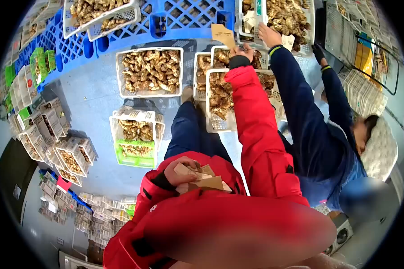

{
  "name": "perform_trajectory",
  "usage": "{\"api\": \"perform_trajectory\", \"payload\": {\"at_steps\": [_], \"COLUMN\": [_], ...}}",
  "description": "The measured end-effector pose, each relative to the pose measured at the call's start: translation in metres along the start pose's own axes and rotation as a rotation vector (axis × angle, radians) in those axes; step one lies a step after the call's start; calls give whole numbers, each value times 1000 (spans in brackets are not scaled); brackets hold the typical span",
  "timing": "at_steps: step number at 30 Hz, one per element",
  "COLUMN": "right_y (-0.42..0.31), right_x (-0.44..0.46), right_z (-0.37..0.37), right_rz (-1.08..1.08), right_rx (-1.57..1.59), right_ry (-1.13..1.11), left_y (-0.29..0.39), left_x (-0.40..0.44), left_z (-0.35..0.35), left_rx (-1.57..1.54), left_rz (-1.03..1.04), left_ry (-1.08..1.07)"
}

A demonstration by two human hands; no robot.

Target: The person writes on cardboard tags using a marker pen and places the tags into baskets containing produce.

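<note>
Right grip (243,51) pinched on brown card (222,36), crate (221,127) of mushrooms (220,96) just below; light edge pinch works best. Left grip (182,172), well back, clamped on loose cards (208,180).

Nothing can be read here: no word, number or brand is made out.
A small pale mark is seen on the red jacket (184,215), but it is too tiny to be read; faint marks are carried by the paper slips (207,179) held in the left hand (181,172), all blurred; and on the small wall sign (17,192), no lettering can be picked out either.
</note>
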State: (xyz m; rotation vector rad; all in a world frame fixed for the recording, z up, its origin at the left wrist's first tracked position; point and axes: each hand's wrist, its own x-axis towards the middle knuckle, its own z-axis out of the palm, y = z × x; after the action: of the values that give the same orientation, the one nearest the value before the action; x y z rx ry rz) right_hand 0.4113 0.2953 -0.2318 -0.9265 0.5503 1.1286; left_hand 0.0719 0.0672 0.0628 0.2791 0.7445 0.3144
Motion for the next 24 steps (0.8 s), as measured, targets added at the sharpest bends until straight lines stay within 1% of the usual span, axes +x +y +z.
{"api": "perform_trajectory", "payload": {"at_steps": [1, 2, 3, 4, 5, 6, 8, 9, 10, 12, 14, 15, 16, 17, 18, 19, 20, 21, 22, 23, 24], "right_y": [10, 14, 2, 4, 12, 10, -6, -12, -13, -13, -22, -29, -30, -28, -27, -26, -23, -13, -4, 3, 6], "right_x": [-20, -34, -20, -37, -44, -53, -61, -64, -80, -107, -97, -88, -87, -89, -80, -69, -65, -62, -58, -50, -46], "right_z": [6, 7, -10, -2, -8, -11, -19, -25, -16, -1, -18, -24, -30, -28, -42, -59, -62, -66, -71, -74, -58], "right_rz": [-124, -248, -11, 37, -161, -194, -26, -1, -53, -328, -155, -79, -10, -56, 31, 130, 78, -101, -272, -381, -357], "right_rx": [-178, -355, -186, 43, -239, -304, -114, -109, -174, -792, -443, -259, -77, -138, -71, -21, -71, -210, -345, -396, -397], "right_ry": [-31, -56, -90, 10, -28, -45, -152, -198, -149, -28, -18, -13, 0, 170, -48, -260, -279, -197, -129, -72, 83], "left_y": [-4, 0, 8, 11, 2, 0, -1, -2, -2, 6, 9, 19, 19, 22, 28, 34, 38, 43, 47, 49, 51], "left_x": [-3, -6, -7, -12, -14, -19, -26, -28, -31, -33, -31, -32, -33, -36, -39, -44, -48, -57, -65, -71, -77], "left_z": [-1, 4, 9, 14, 11, 14, 23, 28, 31, 37, 28, 25, 21, 14, 5, -1, -6, -19, -29, -35, -40], "left_rx": [76, 72, 66, 63, 181, 149, 325, 275, 279, 297, 251, 312, 266, 265, 273, 326, 377, 531, 572, 451, 341], "left_rz": [21, 31, 39, 48, 62, 46, 124, 144, 183, 227, 125, 113, 143, 83, 25, 66, 103, 177, 216, 193, 172], "left_ry": [1, -2, -6, -8, 28, 44, 38, 28, 20, 9, -28, -33, -27, 3, 26, 29, 25, 36, 38, 67, 100]}}
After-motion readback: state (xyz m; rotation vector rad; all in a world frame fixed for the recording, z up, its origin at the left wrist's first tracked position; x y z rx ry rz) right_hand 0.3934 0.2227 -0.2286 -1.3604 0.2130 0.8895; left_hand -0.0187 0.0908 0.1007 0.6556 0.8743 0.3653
